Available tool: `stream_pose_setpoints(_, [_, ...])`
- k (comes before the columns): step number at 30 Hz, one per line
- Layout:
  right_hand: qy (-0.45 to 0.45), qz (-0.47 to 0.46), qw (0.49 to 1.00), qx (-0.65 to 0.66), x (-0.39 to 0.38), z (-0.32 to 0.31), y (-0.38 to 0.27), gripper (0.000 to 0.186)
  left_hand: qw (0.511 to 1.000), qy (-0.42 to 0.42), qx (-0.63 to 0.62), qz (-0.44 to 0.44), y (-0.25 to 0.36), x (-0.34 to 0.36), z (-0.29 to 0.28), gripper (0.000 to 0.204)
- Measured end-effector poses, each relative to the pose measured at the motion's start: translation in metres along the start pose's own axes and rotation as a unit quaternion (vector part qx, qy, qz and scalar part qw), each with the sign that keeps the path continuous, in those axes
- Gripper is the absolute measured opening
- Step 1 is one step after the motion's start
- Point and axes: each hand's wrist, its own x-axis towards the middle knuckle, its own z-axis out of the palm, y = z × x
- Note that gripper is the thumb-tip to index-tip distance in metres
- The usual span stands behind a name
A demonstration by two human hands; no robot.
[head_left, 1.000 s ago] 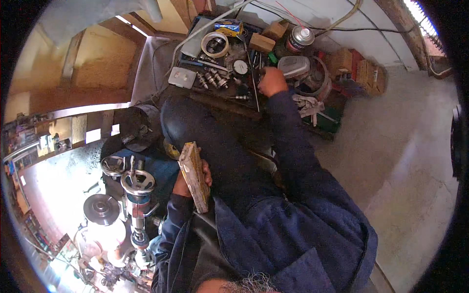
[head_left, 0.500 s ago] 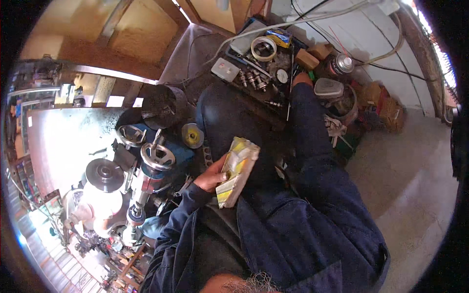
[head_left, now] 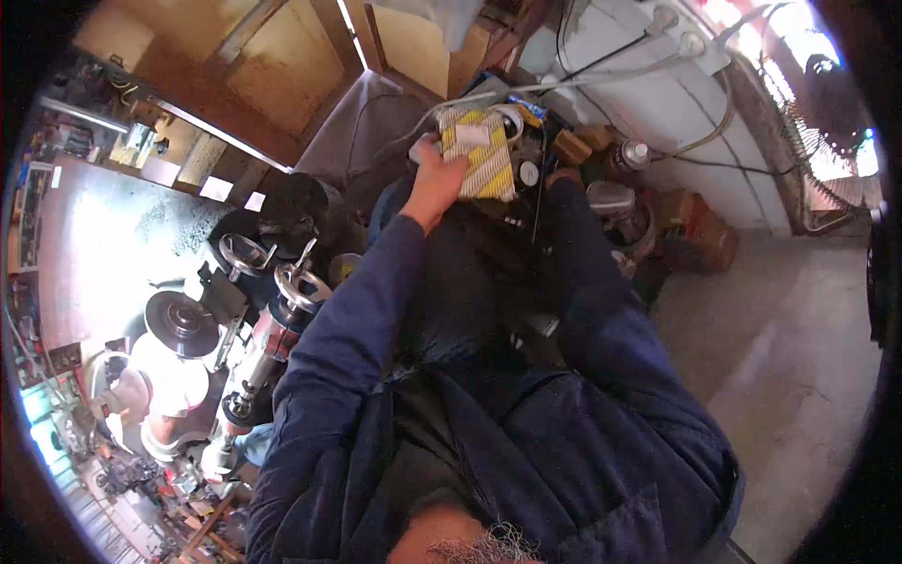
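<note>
In my left hand is a flat cardboard box with yellow and white diagonal stripes and a pale label. My fingers grip its left edge, and it is held up over the cluttered tray of parts, hiding much of it. To the right, my right hand is at the tray's right side, beside a thin metal rod; its fingers are mostly hidden, so its grip cannot be made out. A small round white-faced dial or lid lies between the box and that hand. Behind the box, a cream-coloured ring shows partly.
Small brown boxes and a spray can stand right of my right hand, with a clear plastic container nearer. A machine with metal handwheels is at my left. Cables run along the wall.
My left hand has carried the striped box from near my lap up and forward, over the tray, turning its broad face up. My right hand stays by the tray's right side.
</note>
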Motion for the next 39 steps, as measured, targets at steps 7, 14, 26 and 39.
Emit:
stream_pose_setpoints(7, [-0.017, -0.029, 0.999, -0.040, -0.050, -0.028, -0.006, 0.039, 0.989, 0.047, 0.120, 0.075, -0.048, 0.068, -0.011, 0.059])
stream_pose_setpoints(14, [0.108, -0.033, 0.992, 0.057, -0.108, -0.026, 0.042, 0.033, 0.955, 0.054, 0.285, 0.057, -0.050, 0.058, -0.004, 0.056])
stream_pose_setpoints(26, [-0.003, -0.357, 0.896, 0.264, -0.394, -0.241, -0.084, 0.030, 0.954, -0.105, -0.274, 0.062, 0.046, -0.160, -0.058, 0.034])
stream_pose_setpoints(39, [-0.127, -0.595, 0.753, 0.249, -0.464, -0.214, -0.260, 0.028, 0.930, 0.149, -0.274, 0.193, 0.075, -0.324, -0.201, 0.027])
